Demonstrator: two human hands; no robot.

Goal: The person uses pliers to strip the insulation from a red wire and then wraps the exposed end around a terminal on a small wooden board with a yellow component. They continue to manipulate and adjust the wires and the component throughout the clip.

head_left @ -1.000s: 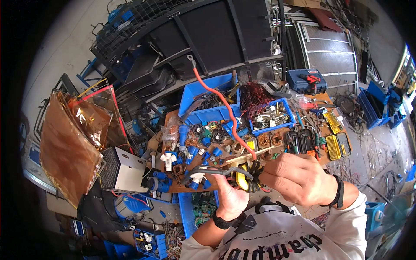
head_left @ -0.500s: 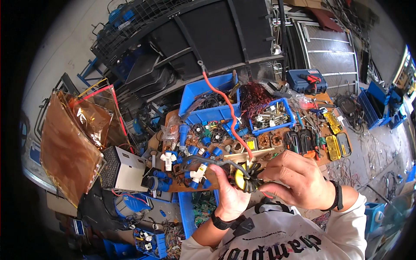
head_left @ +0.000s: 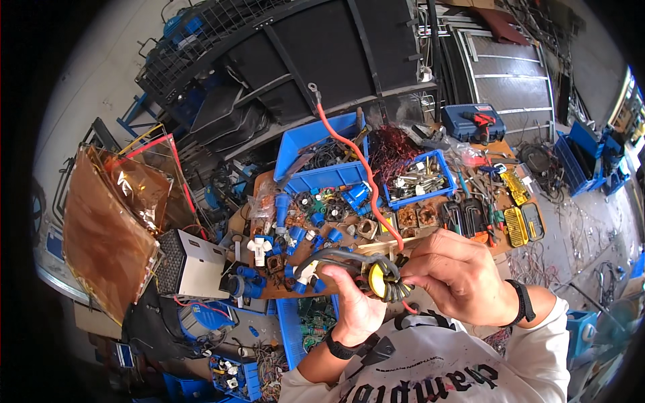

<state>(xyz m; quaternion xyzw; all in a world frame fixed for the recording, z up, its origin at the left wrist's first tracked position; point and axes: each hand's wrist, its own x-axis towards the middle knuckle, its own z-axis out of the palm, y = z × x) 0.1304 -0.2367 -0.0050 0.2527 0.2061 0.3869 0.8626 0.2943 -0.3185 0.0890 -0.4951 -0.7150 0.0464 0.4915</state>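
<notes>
A ring-shaped coil [head_left: 380, 281], black wire wound around a yellow core, is in front of my chest. My left hand [head_left: 356, 302] grips it from the left, thumb up along its side. At its right edge my right hand [head_left: 460, 275] is closed, fingertips pinched on the black winding wire. A thick red cable [head_left: 363, 161] rises from the coil over the bench and ends in a metal ring lug [head_left: 312, 88]; a short red piece shows below the coil. From the coil a dark grey lead [head_left: 329, 255] bends off to the left above my left thumb.
On the cluttered wooden bench stand a blue bin [head_left: 316, 178] of cables and a blue tray [head_left: 420, 191] of metal bolts. Hand tools [head_left: 474, 218] lie to the right, near a red drill [head_left: 482, 121] on a blue case. White and blue fittings [head_left: 259, 250] sit left of my hands.
The coil has turned a little in my hands, and its yellow face shows differently. The red cable's lower part has shifted right. My right fingers have drawn closer together at the winding.
</notes>
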